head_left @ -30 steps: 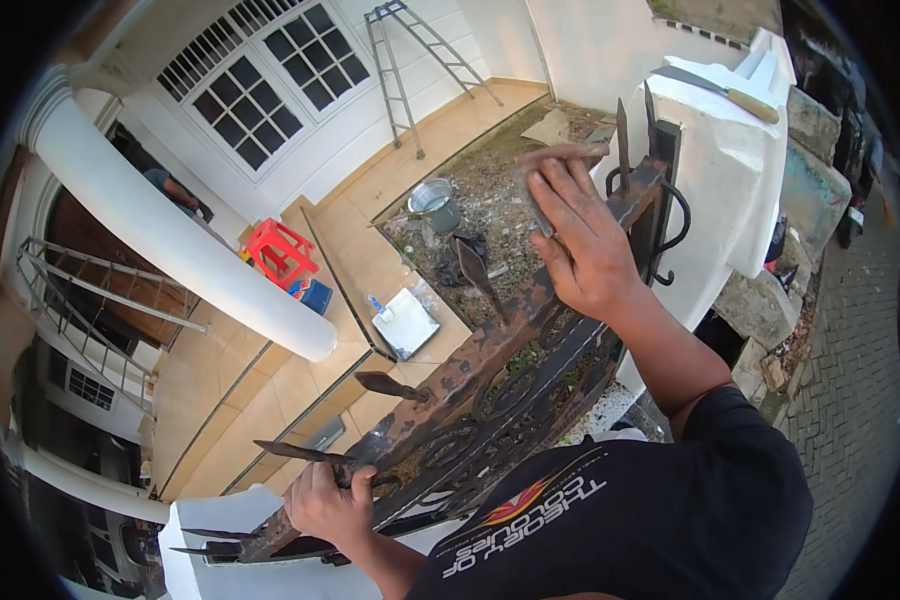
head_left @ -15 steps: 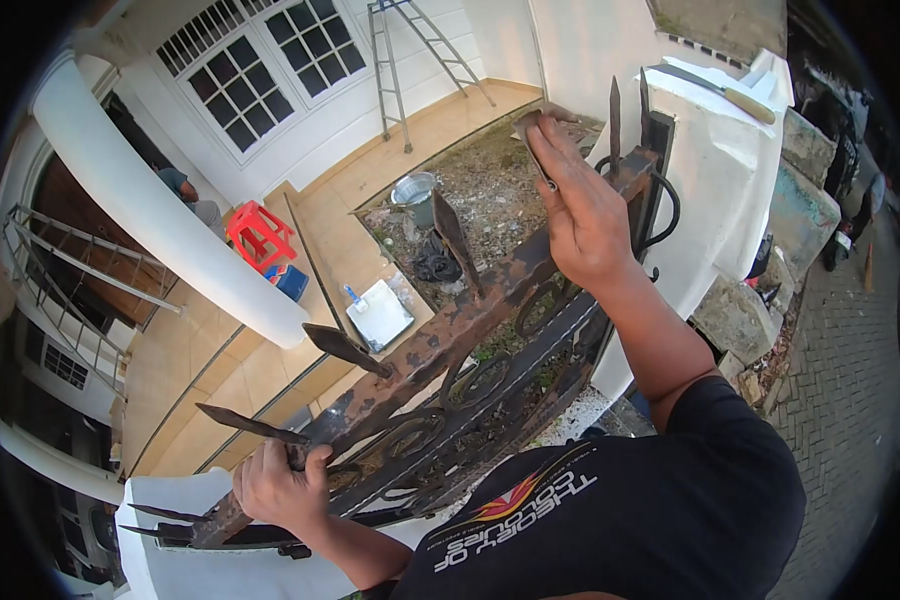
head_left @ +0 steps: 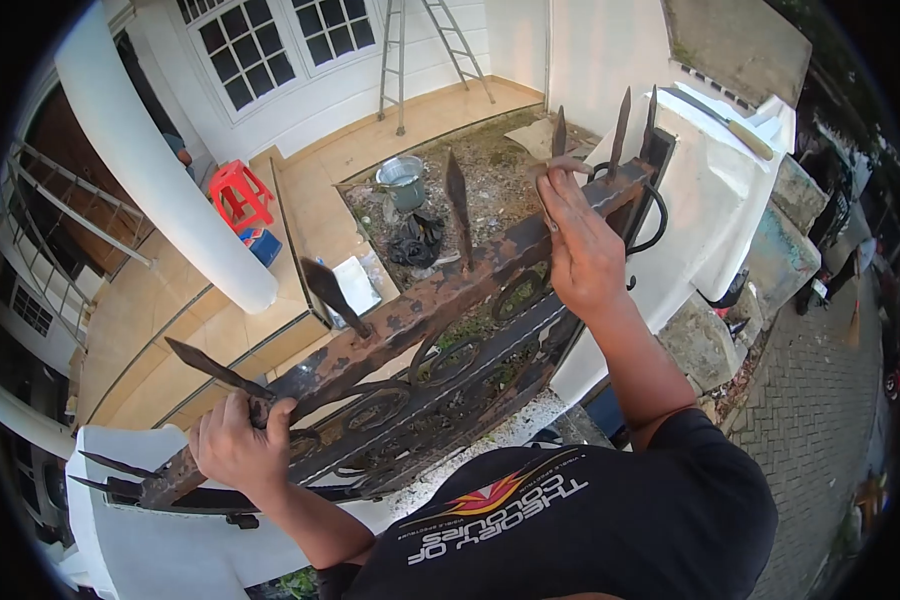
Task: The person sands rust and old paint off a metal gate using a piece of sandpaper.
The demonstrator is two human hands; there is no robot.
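A rusty iron fence (head_left: 410,305) with flaking dark paint, upright spikes and scrollwork crosses in front of me. My left hand (head_left: 238,445) is closed around its top rail, at the foot of a leaning spike (head_left: 215,368). Farther right along the rail, my right hand (head_left: 582,248) is closed, fingers together, on a folded brown sheet that looks like sandpaper (head_left: 562,164). It presses the sheet against a spike (head_left: 559,130), whose tip sticks out above the fingers. The lower part of that spike is hidden behind the hand.
A long knife (head_left: 745,138) lies on the white pillar top (head_left: 735,190) at right. Beyond the fence are a metal bucket (head_left: 402,185), a black plastic bag (head_left: 415,240), a white tray (head_left: 355,285), a red stool (head_left: 240,195) and a stepladder (head_left: 394,70).
My right hand has slid down along the spike with the sheet, so the spike's tip now shows. My left hand keeps its hold on the rail. The view has shifted slightly.
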